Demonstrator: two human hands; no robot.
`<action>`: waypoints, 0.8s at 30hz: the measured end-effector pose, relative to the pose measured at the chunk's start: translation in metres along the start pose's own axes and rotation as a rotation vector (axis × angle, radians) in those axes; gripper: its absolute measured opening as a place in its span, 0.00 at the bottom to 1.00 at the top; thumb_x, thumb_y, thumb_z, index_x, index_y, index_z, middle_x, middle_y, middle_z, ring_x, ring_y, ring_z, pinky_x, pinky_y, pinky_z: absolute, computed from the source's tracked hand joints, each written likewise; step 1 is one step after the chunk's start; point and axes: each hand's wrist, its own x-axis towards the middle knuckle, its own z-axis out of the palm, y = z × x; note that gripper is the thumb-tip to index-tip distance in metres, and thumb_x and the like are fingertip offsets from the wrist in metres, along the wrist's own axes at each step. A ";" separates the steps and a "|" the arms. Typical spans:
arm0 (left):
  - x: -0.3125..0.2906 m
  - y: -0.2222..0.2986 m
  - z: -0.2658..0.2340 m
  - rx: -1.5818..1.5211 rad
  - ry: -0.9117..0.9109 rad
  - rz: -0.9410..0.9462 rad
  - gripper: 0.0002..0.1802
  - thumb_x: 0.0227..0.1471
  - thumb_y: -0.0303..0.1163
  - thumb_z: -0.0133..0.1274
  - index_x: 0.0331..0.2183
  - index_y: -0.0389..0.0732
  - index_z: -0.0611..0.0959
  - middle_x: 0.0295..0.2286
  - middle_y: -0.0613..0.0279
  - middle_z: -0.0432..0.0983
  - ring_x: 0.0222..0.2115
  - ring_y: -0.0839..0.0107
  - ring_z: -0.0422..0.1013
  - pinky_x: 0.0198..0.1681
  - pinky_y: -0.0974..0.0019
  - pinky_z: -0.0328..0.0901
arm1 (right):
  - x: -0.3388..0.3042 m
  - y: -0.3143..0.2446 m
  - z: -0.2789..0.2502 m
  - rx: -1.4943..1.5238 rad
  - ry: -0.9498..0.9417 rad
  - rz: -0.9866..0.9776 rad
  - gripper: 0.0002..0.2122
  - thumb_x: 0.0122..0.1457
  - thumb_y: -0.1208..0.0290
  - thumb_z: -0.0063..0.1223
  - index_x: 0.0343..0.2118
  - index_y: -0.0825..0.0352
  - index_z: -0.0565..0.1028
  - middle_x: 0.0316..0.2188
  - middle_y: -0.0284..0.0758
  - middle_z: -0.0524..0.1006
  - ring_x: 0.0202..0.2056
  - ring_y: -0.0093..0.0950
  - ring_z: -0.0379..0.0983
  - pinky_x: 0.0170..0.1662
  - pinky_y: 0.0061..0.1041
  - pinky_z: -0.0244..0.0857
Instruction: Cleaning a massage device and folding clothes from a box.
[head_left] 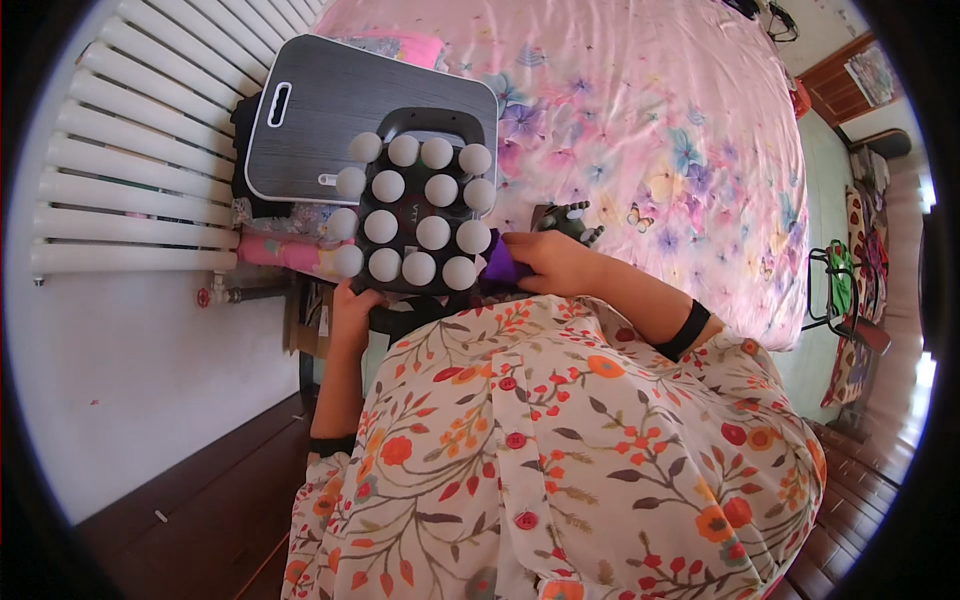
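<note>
In front of my body is a black handled device (411,212) studded with several round white balls. Its curved handle arches away from me, over a dark grey lap table with a white edge (320,110). My left hand (354,312) is closed at the device's near left corner, with the fingertips partly hidden beneath it. At the device's right side, my right hand (548,262) pinches a bunched purple cloth (503,262), which touches the device's edge. Just beyond the right hand, a small dark green object with knobby ends (568,222) lies on the bed.
A bed with a pink floral sheet (650,130) spreads ahead and right. To the left, a white radiator (140,150) runs along the wall, with a red valve (203,297) below. A black-framed chair (845,300) stands far right, and dark brown flooring (200,520) shows at lower left.
</note>
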 end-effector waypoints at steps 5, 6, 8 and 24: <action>-0.001 0.007 0.003 0.022 0.000 -0.024 0.09 0.31 0.21 0.48 0.23 0.34 0.76 0.19 0.63 0.73 0.20 0.74 0.68 0.24 0.74 0.62 | 0.001 -0.002 -0.003 0.019 0.074 -0.018 0.20 0.40 0.72 0.53 0.41 0.67 0.68 0.34 0.43 0.70 0.37 0.44 0.69 0.37 0.38 0.64; 0.001 0.004 -0.001 0.062 -0.034 -0.019 0.11 0.31 0.21 0.48 0.25 0.34 0.76 0.20 0.62 0.73 0.20 0.74 0.68 0.25 0.74 0.62 | 0.001 -0.004 -0.003 0.013 0.138 -0.024 0.22 0.40 0.72 0.54 0.43 0.67 0.67 0.34 0.43 0.71 0.36 0.44 0.70 0.36 0.38 0.64; 0.004 0.001 -0.003 0.103 -0.068 -0.012 0.13 0.31 0.21 0.48 0.27 0.33 0.76 0.21 0.62 0.73 0.20 0.74 0.68 0.25 0.74 0.63 | -0.002 0.001 0.000 0.005 0.163 0.026 0.24 0.40 0.71 0.54 0.44 0.67 0.66 0.35 0.44 0.71 0.36 0.45 0.70 0.36 0.39 0.65; 0.005 0.019 0.006 0.210 -0.134 -0.020 0.23 0.33 0.17 0.47 0.39 0.31 0.73 0.33 0.59 0.74 0.33 0.69 0.72 0.36 0.69 0.68 | -0.004 0.024 0.002 0.087 0.063 0.083 0.22 0.39 0.71 0.55 0.43 0.68 0.72 0.30 0.47 0.74 0.33 0.43 0.72 0.37 0.35 0.65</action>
